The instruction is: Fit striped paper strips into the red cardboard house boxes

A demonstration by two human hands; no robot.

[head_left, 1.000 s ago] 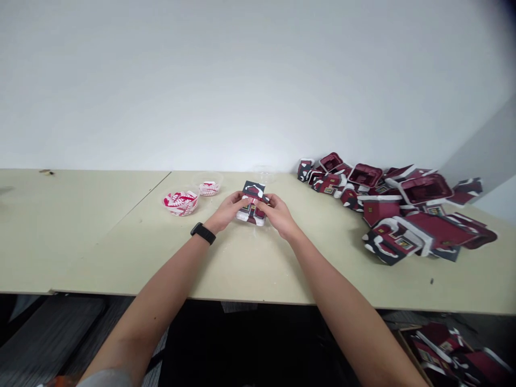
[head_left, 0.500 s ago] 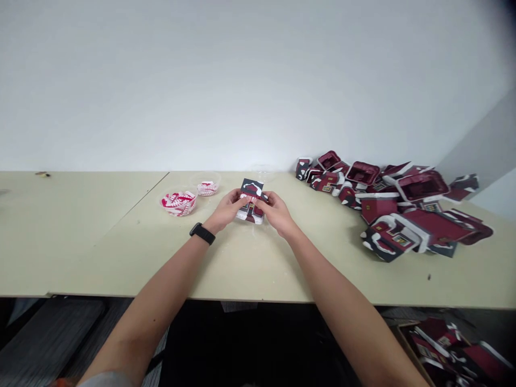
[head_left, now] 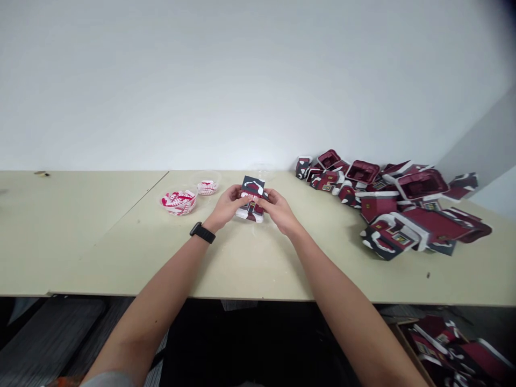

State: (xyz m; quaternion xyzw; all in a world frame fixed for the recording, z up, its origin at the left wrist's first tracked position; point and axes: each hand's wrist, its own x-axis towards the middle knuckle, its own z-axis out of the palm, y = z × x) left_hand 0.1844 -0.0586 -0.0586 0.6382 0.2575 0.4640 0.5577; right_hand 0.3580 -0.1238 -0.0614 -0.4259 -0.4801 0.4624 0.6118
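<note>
item: small paper house (head_left: 252, 201), dark red with white snow trim and a black roof panel.
grip: left hand (head_left: 226, 205) and right hand (head_left: 279, 210) both clasp it, fingers curled on its left and right sides, thumbs on the near face.
position: mid-table, just in front of the person, low over the table (head_left: 250, 263); whether its base touches the surface cannot be told.
orientation: long axis runs near to far; the roof end points away from the person, toward the wall, tilted slightly up, with the white base end nearest.
worn: black watch (head_left: 202, 233) on the left wrist.
nearby, left: two clear bowls of red-and-white pieces, the larger (head_left: 179, 201) near the left hand, the smaller (head_left: 208, 186) behind it.
nearby, right: heap of like houses (head_left: 397, 209), well apart.
below the table edge, right: more houses in a box (head_left: 455, 349).
change against one second ago: little; both hands remain closed on the house at the same spot, and only the view has shifted slightly.
</note>
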